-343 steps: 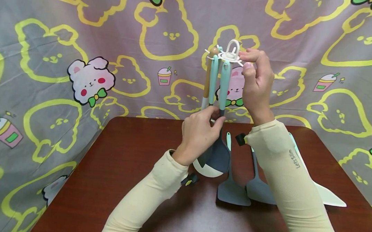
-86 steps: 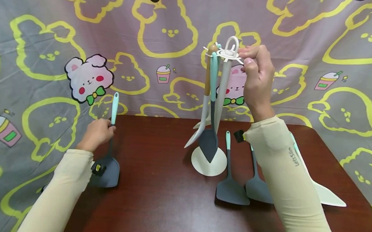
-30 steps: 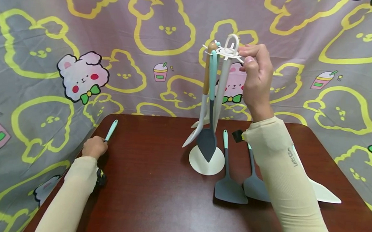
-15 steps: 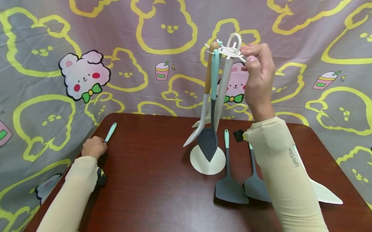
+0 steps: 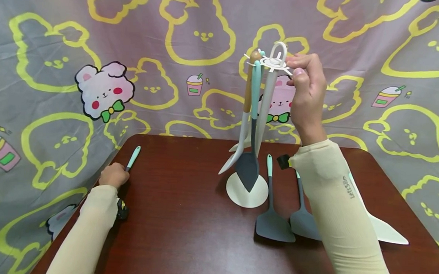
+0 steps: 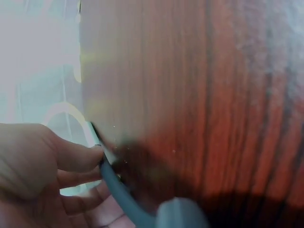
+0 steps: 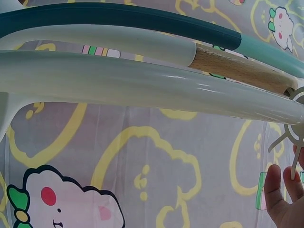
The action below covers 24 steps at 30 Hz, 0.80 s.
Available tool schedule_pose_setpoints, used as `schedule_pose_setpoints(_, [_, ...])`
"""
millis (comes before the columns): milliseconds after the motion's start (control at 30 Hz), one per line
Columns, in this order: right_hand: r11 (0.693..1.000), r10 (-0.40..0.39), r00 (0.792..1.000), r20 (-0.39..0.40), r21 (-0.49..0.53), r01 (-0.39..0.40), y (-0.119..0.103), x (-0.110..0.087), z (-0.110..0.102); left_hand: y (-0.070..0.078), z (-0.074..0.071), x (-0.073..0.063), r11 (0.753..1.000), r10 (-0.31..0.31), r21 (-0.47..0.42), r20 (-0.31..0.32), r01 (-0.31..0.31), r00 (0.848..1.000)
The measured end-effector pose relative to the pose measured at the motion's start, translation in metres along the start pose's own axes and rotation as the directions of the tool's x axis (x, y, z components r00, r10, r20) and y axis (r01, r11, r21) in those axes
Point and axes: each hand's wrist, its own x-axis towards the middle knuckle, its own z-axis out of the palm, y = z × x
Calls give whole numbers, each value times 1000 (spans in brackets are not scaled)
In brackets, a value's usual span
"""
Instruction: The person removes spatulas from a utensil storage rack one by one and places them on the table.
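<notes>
At the table's left edge, my left hand (image 5: pixel 113 175) grips a spatula by its grey shaft (image 6: pixel 116 187); its mint handle (image 5: pixel 133 157) points away and its blade is hidden in the head view. My right hand (image 5: pixel 307 94) pinches an arm of the white utensil rack (image 5: pixel 266 102) near its top loop. Hanging on the rack's left side are a white utensil with a wooden handle (image 5: pixel 249 89) and a grey, pointed-headed utensil (image 5: pixel 247 171) with a mint handle. Another mint handle end shows behind them. The rack's round base (image 5: pixel 246 197) stands on the table.
Two grey spatulas lie on the brown table (image 5: pixel 186 233) right of the rack: one whole (image 5: pixel 274 225), the other (image 5: pixel 304 222) partly under the right forearm. A white-bladed utensil (image 5: pixel 388 230) lies farther right. A patterned curtain (image 5: pixel 217 26) hangs behind.
Earlier my left hand was at the rack; it then carried the mint-handled spatula left, upright, and lowered it to the table's left edge. My right hand has stayed on the rack.
</notes>
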Motion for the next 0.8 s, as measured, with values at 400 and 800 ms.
schedule_pose_setpoints(400, [1000, 5, 1000, -3, 7, -5, 1, -1, 2, 13, -8, -12, 995, 76, 53, 84, -80, 994])
schedule_pose_setpoints(800, [1000, 7, 1000, -3, 19, -7, 2, -1, 1, 59, -29, -42, 948, 315, -12, -68, -317, 947])
